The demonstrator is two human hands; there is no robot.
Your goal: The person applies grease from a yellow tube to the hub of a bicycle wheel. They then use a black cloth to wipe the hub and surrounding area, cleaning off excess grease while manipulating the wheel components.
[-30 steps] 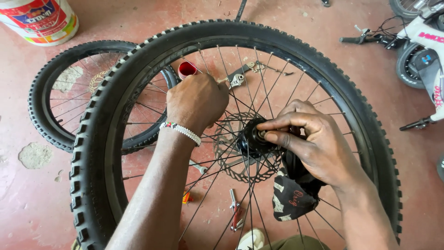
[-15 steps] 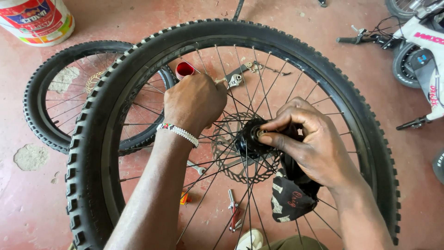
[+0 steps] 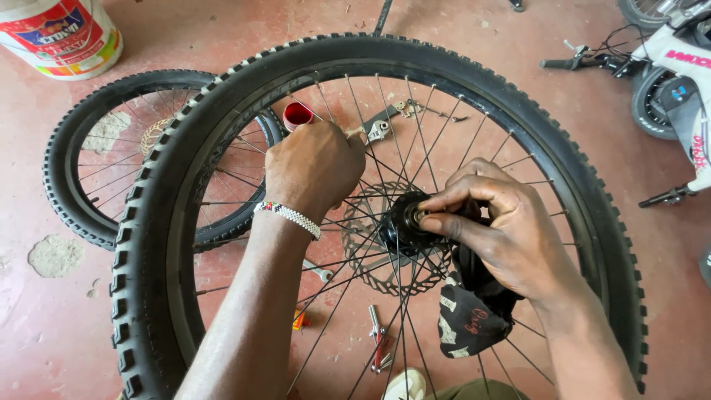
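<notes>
Pinching the black hub (image 3: 404,222) of the big knobby wheel (image 3: 222,111), the right hand (image 3: 503,230) grips narrowly; the left hand (image 3: 315,167) is fisted around spokes (image 3: 355,118).

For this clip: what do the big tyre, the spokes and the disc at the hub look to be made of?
Big tyre: matte black rubber, judging by its knobby moulded tread. Spokes: thin bare metal wire, dull grey with faint glints. Disc: likely steel, flat, silvery and perforated, somewhat dulled. The right hand pinches the hub beside it.
</notes>
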